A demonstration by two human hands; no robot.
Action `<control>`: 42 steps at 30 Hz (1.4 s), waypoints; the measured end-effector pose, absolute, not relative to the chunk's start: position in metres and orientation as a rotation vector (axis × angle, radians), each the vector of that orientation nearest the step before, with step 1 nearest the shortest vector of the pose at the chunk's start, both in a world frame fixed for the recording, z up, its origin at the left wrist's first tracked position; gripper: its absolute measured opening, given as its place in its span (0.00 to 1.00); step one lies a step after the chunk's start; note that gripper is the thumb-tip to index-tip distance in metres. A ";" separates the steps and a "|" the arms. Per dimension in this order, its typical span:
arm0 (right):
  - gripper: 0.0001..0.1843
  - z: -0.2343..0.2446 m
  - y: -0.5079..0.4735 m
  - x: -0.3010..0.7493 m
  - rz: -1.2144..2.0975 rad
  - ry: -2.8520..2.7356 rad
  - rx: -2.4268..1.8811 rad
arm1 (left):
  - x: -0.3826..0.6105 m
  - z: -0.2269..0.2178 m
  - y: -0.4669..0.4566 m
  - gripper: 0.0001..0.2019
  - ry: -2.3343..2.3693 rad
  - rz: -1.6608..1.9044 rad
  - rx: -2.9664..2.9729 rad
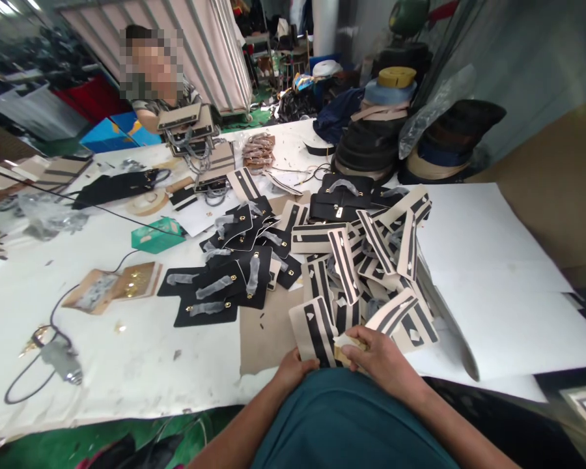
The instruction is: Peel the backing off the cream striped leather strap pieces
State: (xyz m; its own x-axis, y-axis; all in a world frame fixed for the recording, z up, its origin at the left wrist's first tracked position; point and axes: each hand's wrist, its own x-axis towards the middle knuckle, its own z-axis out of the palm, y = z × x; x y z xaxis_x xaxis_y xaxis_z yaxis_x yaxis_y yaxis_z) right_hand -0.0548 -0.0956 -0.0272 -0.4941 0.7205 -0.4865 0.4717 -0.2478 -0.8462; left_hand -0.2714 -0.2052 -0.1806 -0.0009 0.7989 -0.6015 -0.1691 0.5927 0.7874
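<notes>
A beige bag panel with black stripes lies at the table's front edge, a small white patch near its top. My left hand is closed on the panel's lower left edge, thumb on top. In my right hand is a small pale yellow block with a whitish top, close against the panel's right side; its exact kind I cannot make out. Beyond and to the right is a loose heap of similar striped panels. Several black bag flaps with wrapped handles overlap on the left.
A black bag stands behind the heap. On the left are a green box, an open carton of metal fittings and a corded grey tool. Strap rolls are stacked at the back. A person sits across the table.
</notes>
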 end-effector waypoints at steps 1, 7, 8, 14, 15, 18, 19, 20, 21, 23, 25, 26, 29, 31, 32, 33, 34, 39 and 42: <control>0.13 -0.027 -0.097 -0.056 1.827 -1.786 -1.444 | -0.271 -0.181 -0.207 0.27 1.350 0.817 0.593; 0.19 -0.028 -0.103 -0.056 1.734 -1.791 -1.403 | -0.273 -0.169 -0.196 0.21 1.465 0.815 0.669; 0.19 -0.027 -0.104 -0.056 1.693 -1.810 -1.402 | -0.274 -0.163 -0.191 0.21 1.479 0.837 0.696; 0.17 -0.025 -0.104 -0.060 1.638 -1.868 -1.327 | -0.273 -0.103 -0.159 0.19 1.536 0.973 0.790; 0.17 -0.026 -0.103 -0.062 1.628 -1.875 -1.308 | -0.271 -0.093 -0.155 0.19 1.546 0.994 0.805; 0.16 -0.027 -0.101 -0.066 1.583 -1.888 -1.287 | -0.261 -0.068 -0.146 0.18 1.539 1.051 0.821; 0.16 -0.028 -0.100 -0.066 1.573 -1.892 -1.285 | -0.257 -0.062 -0.145 0.18 1.529 1.066 0.827; 0.16 -0.028 -0.100 -0.066 1.563 -1.895 -1.283 | -0.254 -0.057 -0.143 0.18 1.518 1.077 0.837; 0.16 -0.029 -0.099 -0.066 1.555 -1.900 -1.279 | -0.251 -0.053 -0.143 0.18 1.506 1.087 0.852; 0.15 -0.029 -0.099 -0.066 1.533 -1.911 -1.284 | -0.246 -0.047 -0.142 0.18 1.488 1.103 0.876; 0.15 -0.028 -0.100 -0.065 1.497 -1.927 -1.309 | -0.243 -0.044 -0.142 0.19 1.476 1.117 0.882; 0.15 -0.028 -0.100 -0.064 1.474 -1.938 -1.323 | -0.242 -0.042 -0.142 0.20 1.468 1.125 0.876; 0.14 -0.027 -0.101 -0.063 1.388 -1.975 -1.354 | -0.240 -0.037 -0.142 0.23 1.449 1.153 0.845; 0.14 -0.027 -0.101 -0.063 1.321 -2.005 -1.370 | -0.238 -0.033 -0.141 0.23 1.452 1.162 0.830; 0.14 -0.028 -0.101 -0.063 1.284 -2.021 -1.377 | -0.236 -0.032 -0.141 0.22 1.455 1.168 0.825; 0.14 -0.030 -0.101 -0.063 1.245 -2.042 -1.382 | -0.235 -0.031 -0.141 0.22 1.448 1.176 0.822; 0.14 -0.031 -0.101 -0.063 1.204 -2.063 -1.385 | -0.233 -0.030 -0.140 0.23 1.432 1.189 0.821; 0.12 -0.042 -0.100 -0.068 1.013 -2.134 -1.394 | -0.225 -0.033 -0.135 0.24 1.397 1.282 0.798; 0.10 -0.048 -0.099 -0.072 0.932 -2.138 -1.405 | -0.221 -0.037 -0.131 0.21 1.435 1.330 0.718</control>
State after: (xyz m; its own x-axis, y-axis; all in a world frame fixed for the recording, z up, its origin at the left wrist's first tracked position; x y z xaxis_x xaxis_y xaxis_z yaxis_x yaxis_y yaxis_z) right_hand -0.0716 -0.0986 -0.0478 -0.4044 0.9144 -0.0189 0.6362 0.2664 -0.7241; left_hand -0.2214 -0.1306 -0.0367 -0.3142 0.9095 -0.2722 -0.2026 0.2159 0.9552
